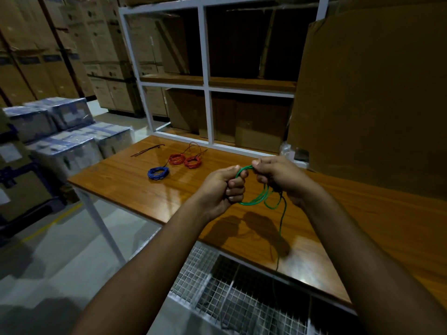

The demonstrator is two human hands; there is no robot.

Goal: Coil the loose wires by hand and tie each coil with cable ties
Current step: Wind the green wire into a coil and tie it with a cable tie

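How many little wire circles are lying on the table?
3. The blue coil lies nearest the table's left edge; two red coils lie side by side just behind it. The green wire is held in both hands, not lying down.

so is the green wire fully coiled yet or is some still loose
Partly coiled. The left hand and right hand grip a few loops of the green wire, but a loose tail hangs down past the wooden table edge.
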